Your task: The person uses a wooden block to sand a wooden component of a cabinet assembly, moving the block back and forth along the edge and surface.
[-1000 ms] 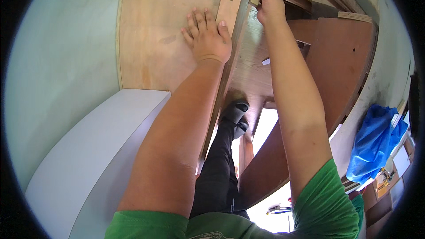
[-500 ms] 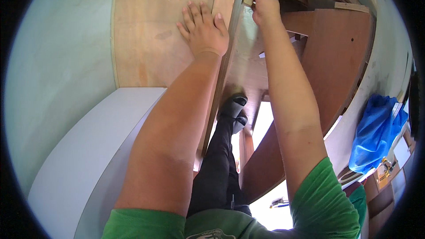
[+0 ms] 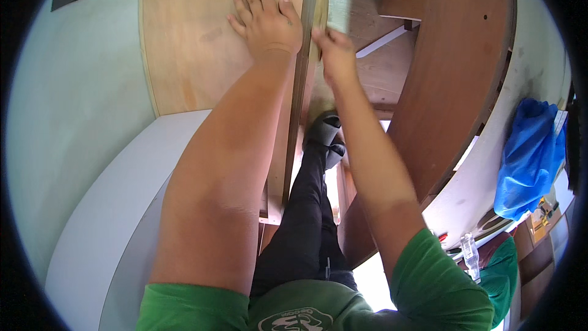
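Plywood panel (image 3: 196, 43) under flat, open left hand (image 3: 266, 21); right hand (image 3: 334, 55) pinching sandpaper block (image 3: 338, 7) against panel's edge.

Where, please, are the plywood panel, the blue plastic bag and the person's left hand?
plywood panel (image 3: 196, 43), head view, bare face
blue plastic bag (image 3: 530, 159), head view, middle
left hand (image 3: 266, 21), head view, back of hand

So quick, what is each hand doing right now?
Left hand: open, palm flat on the plywood panel.
Right hand: closed, pinching the grey sanding pad against the wooden edge strip.
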A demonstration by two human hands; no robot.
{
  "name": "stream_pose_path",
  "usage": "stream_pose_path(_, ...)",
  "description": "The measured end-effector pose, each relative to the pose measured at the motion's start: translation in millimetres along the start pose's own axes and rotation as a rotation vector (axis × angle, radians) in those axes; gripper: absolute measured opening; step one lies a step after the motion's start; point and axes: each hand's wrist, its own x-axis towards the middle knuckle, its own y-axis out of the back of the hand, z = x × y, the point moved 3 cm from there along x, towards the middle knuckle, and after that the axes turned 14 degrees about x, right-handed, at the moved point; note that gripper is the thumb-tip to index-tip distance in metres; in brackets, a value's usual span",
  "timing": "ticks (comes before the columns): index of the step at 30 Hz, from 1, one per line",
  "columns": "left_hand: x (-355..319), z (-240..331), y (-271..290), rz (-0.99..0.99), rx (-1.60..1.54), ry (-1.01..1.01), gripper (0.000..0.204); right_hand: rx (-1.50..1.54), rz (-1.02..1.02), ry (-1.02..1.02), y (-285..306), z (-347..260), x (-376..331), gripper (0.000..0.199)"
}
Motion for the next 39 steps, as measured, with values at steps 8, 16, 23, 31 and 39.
stream_pose_path(8, 2.7, -4.3, 1.8, 0.010, -0.018, -0.009, 0.061, 0.290, 0.070, -0.088, 2.8, 52.5, -100.8, 0.032)
stream_pose_path(16, 7.2, 1.7, 9.5, -0.083, -0.016, 0.015, 0.064, 0.753, 0.011, -0.036, -4.8, -27.0, 23.3, 0.016)
stream_pose_path(23, 3.3, 1.8, 9.7, -0.095, 0.044, 0.016, 0.061, 0.559, -0.004, 0.136, -55.5, -121.5, 124.0, 0.033)
stream_pose_path(31, 1.4, 4.7, 9.7, -0.131, 0.051, 0.016, 0.063, 0.374, -0.136, 0.173, -52.3, -164.6, 219.5, 0.032)
stream_pose_path(39, 2.2, 1.2, 12.5, -0.170, 0.073, 0.028, 0.064, 0.373, 0.003, 0.124, -69.1, -179.9, 218.3, 0.029)
